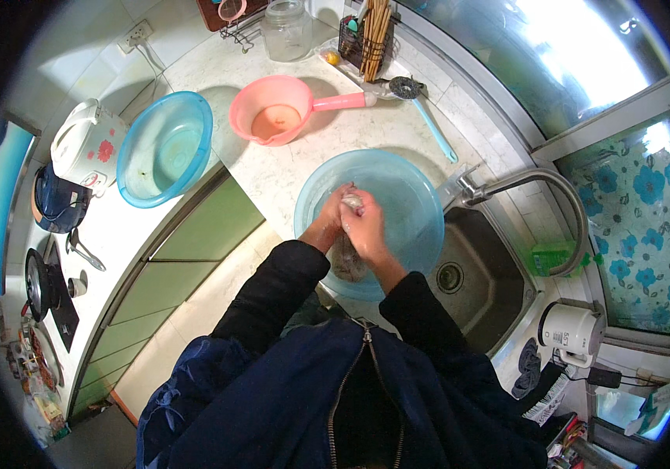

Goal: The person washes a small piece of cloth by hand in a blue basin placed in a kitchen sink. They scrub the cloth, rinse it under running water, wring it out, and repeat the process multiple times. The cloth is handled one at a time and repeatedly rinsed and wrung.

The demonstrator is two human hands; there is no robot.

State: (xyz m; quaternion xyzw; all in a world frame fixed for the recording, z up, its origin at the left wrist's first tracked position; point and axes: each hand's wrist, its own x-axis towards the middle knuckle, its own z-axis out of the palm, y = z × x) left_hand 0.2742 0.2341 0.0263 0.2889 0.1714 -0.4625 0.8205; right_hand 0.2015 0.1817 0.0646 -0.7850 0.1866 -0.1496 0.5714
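My left hand (328,216) and my right hand (366,225) are cupped together over a light blue plastic basin (417,193). A small pale, wet, shiny item (351,201) shows between their fingers; what it is I cannot tell. Both hands look wet. Below my wrists a greyish-brown lump (347,261) lies in the basin, partly covered by my forearms. Its kind is unclear, and whether it joins the pale item is hidden. The basin stands on the counter, its right side over the edge of the sink (490,281).
A pink plastic dipper (273,114) and another blue basin (168,149) stand behind and left. A curved faucet (546,176) arches over the sink. A blue-handled scrubber (434,132), chopstick holder (364,44), glass jar (288,32), rice cooker (88,143) and white kettle (569,331) surround the work area.
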